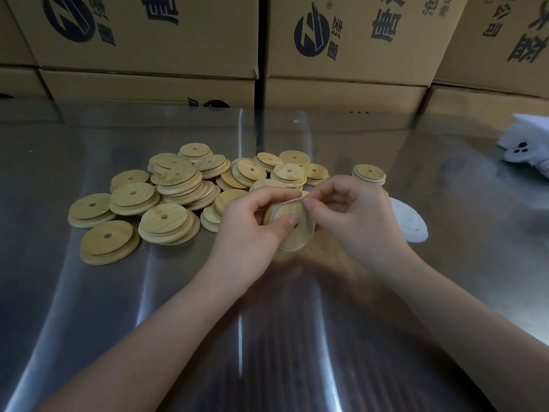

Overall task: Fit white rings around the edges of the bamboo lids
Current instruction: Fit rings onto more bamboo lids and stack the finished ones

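Cardboard boxes [148,40] are backing the worktop [267,322]. Above it the left hand [252,221] is gripping a bamboo lid [297,234] while the right hand [353,215] is pinching a white ring [289,201] onto its edge. One ringed lid [368,174] is lying finished and many bare lids [166,185] are waiting.

lid pile [178,191] left, ring heap [411,223] right, boxes [347,40] behind

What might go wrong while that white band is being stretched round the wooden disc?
The white ring is only partly seated on the lid; if the right hand loses its pinch, it may snap off. The left hand holds the lid tilted above the table, so it might slip and drop into the pile of lids.
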